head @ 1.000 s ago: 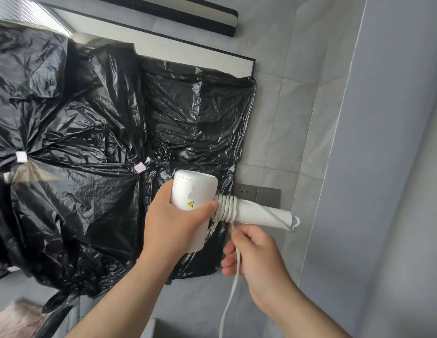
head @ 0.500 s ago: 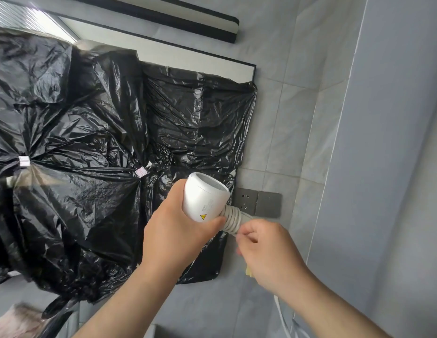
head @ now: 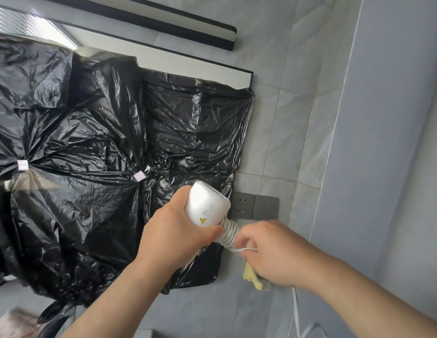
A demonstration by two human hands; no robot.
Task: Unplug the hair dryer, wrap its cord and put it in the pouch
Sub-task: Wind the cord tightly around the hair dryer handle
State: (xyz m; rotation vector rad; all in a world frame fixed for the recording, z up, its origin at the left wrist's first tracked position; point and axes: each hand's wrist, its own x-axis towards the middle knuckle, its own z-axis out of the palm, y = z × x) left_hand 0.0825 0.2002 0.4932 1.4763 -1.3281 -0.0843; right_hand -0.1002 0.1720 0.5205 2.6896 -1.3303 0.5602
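Two hands work: left hand (head: pixel 173 230) grips the hair dryer (head: pixel 205 204); right hand (head: pixel 271 252) pinches its coiled cord (head: pixel 229 231).

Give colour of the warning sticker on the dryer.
Warning sticker is yellow with a black symbol; head view.

the hair dryer (head: pixel 207 206) in the left hand (head: pixel 173 237) is white, with a yellow warning triangle and grey print just above the grip. the cord (head: pixel 228 231) coiled beside that grip is off-white. behind the grip, glossy black plastic sheeting (head: pixel 90 142) with white tags (head: pixel 139 176) lined in pink. right of the grip, a dark grey socket plate (head: pixel 254 206) on pale grey tiles (head: pixel 298 118). below the right hand (head: pixel 273 254), something pale yellow (head: pixel 250 276).
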